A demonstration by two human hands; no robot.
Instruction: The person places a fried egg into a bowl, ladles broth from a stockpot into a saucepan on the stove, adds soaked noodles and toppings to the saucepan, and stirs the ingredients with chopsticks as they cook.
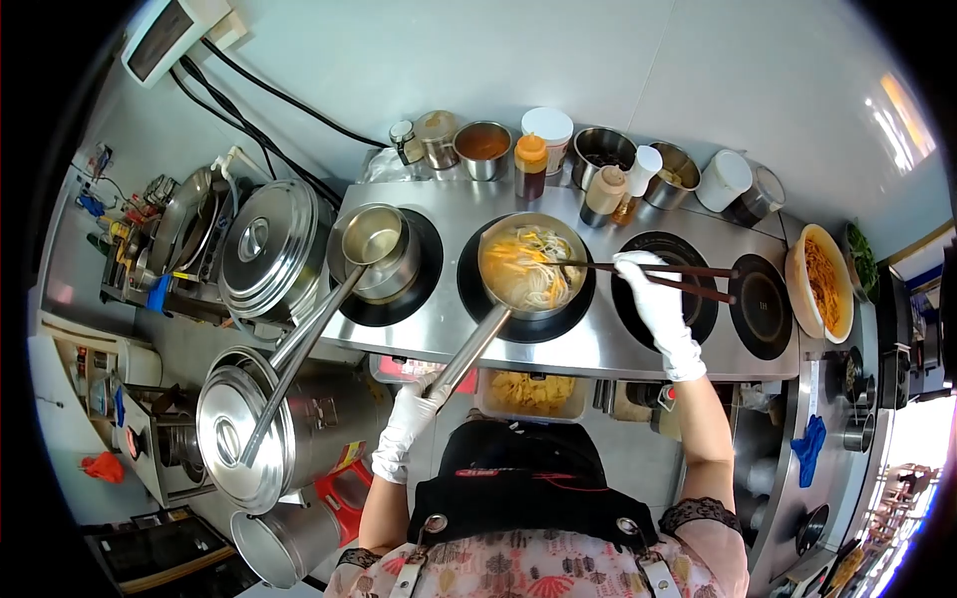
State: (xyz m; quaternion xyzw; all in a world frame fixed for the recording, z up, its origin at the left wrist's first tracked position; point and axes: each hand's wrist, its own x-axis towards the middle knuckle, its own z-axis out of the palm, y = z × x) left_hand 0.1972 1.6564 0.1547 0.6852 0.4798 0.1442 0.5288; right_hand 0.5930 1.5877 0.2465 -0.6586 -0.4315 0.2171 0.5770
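Note:
My left hand (407, 424), in a white glove, is wrapped round the long metal handle of a saucepan (490, 317). The pan sits on a black round hob plate (471, 289) and holds noodles (543, 284) in broth with yellow-orange shreds. In my gloved right hand (646, 299) is a pair of dark chopsticks (698, 270). Their tips reach left into the noodles, and their back ends stick out to the right beyond my hand. To the left, a second pot (389, 274) stands on another plate with a long-handled ladle (373, 235) resting across its top.
Along the wall stand a pot of reddish sauce (483, 147), an orange-capped bottle (530, 164), and several tubs and seasoning bottles. A bowl of orange shreds (823, 284) is at the right end. Large lidded stockpots (261, 249) crowd the left side. Below the counter sits a yellow-filled container (531, 395).

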